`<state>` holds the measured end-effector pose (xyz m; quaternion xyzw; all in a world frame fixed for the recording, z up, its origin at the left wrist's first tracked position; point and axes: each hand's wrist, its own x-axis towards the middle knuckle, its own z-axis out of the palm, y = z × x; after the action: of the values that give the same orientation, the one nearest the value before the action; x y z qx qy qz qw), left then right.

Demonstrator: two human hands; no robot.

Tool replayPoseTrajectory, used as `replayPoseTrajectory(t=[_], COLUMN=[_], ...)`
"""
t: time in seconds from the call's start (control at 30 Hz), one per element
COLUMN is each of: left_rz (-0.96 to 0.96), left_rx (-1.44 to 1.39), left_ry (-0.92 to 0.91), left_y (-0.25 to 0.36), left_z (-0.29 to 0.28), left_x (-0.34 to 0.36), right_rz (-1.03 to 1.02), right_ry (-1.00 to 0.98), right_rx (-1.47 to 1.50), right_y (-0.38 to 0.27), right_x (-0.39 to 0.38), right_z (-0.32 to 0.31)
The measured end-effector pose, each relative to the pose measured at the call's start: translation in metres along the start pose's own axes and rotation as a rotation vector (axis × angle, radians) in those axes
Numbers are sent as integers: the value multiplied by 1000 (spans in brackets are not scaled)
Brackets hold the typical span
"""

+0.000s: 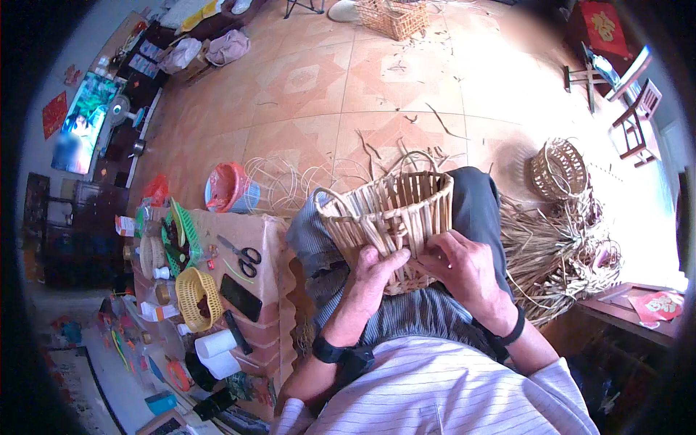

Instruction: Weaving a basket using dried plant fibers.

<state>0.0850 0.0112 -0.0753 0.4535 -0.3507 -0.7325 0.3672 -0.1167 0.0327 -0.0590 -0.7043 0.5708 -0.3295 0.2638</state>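
Observation:
A woven basket [377,223] of tan plant strips, with a loop handle at each side of its rim, rests tilted in my lap. My left hand [373,275] grips its near wall, the thumb pressed on the weave and the other fingers mostly out of sight. On the right part of the same wall, my right hand [464,267] is closed with bent fingers pinching at the strips. The exact strip between its fingers is too small to make out. Both hands touch the basket close together.
To my left, a covered table [254,226] bears scissors [246,259], a black phone [241,297], a yellow basket [190,290] and a green basket [190,235]. A red-rimmed bucket [228,188] stands beyond it. Dried strips [536,243] and another woven basket [560,170] lie to my right.

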Motion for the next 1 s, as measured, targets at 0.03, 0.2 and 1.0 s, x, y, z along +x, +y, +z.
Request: replayPoseTrajectory(t=[0.03, 0.2, 1.0], left_rz=[-34, 1, 59], left_rx=[27, 33, 246], left_ry=[4, -14, 96], left_y=[4, 8, 3], left_z=[0, 6, 12], left_x=[1, 1, 3], right_rz=[-42, -21, 104], right_ry=[32, 39, 84], right_rx=[-30, -25, 231], right_y=[0, -4, 7], right_x=[4, 5, -3], right_z=[2, 8, 16])
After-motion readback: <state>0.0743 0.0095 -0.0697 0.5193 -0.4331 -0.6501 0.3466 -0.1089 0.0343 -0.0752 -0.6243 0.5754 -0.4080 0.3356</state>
